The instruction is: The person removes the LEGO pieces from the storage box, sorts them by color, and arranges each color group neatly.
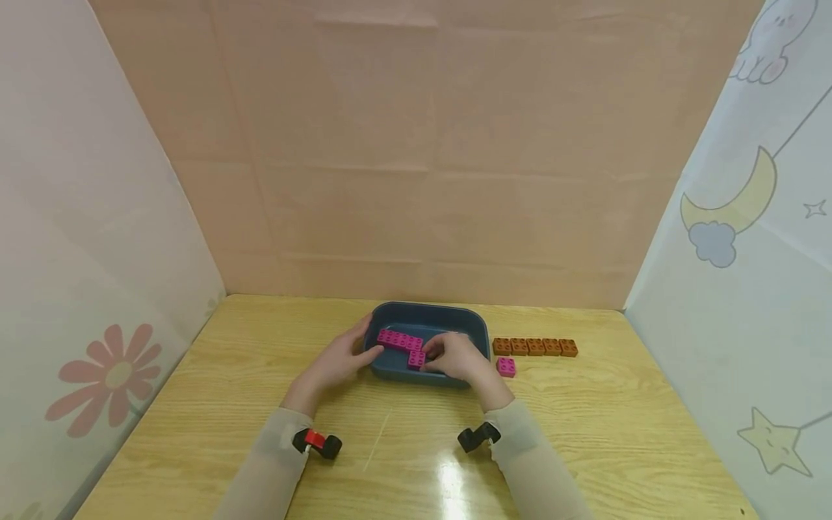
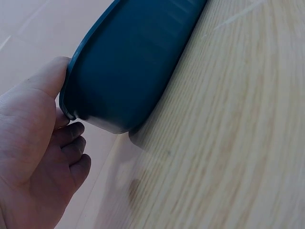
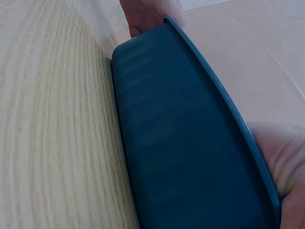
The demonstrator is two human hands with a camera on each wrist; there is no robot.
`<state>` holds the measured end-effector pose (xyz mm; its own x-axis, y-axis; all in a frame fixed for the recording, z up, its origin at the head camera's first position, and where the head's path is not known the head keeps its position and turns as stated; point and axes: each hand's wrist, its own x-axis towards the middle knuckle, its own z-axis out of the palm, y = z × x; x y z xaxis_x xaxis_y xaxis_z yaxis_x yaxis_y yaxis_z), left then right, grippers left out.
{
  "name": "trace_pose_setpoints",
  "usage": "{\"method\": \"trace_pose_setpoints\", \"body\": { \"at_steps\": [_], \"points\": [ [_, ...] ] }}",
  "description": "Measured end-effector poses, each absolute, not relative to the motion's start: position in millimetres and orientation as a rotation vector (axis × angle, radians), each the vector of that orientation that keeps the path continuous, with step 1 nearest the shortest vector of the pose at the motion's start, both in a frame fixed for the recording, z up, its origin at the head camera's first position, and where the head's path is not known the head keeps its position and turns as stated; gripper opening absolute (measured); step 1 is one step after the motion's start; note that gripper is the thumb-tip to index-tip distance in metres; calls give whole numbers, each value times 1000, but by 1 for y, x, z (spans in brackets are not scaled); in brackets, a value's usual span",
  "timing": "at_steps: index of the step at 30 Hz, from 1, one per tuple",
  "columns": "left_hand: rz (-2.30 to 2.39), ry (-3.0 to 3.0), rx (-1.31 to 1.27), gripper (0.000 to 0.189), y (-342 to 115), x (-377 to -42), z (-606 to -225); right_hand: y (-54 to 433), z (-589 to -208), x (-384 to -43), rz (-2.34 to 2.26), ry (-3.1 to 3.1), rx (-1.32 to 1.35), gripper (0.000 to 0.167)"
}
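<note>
A dark blue tray stands on the table and holds several pink toy bricks lined up in a row. My left hand grips the tray's left end, thumb over the rim and fingers outside; the left wrist view shows the hand at the tray's wall. Inside the tray, my right hand pinches a single pink brick just in front of the row's right end. In the right wrist view the tray wall hides the bricks and the right fingertips.
Right of the tray, several orange-brown bricks form a straight row on the wooden table. One pink brick lies in front of that row's left end. A brown paper backdrop rises behind the table, with patterned sheets at both sides.
</note>
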<state>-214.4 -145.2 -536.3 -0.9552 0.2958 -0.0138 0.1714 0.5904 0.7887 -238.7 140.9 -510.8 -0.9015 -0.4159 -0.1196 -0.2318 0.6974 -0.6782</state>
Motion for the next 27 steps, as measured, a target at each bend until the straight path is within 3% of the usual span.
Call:
{"method": "trace_pose_setpoints", "body": {
  "at_steps": [27],
  "points": [
    [1314,2655,393,88,-146,-215,-535,153,-504,-243,-992,2616,-654,18]
  ]
}}
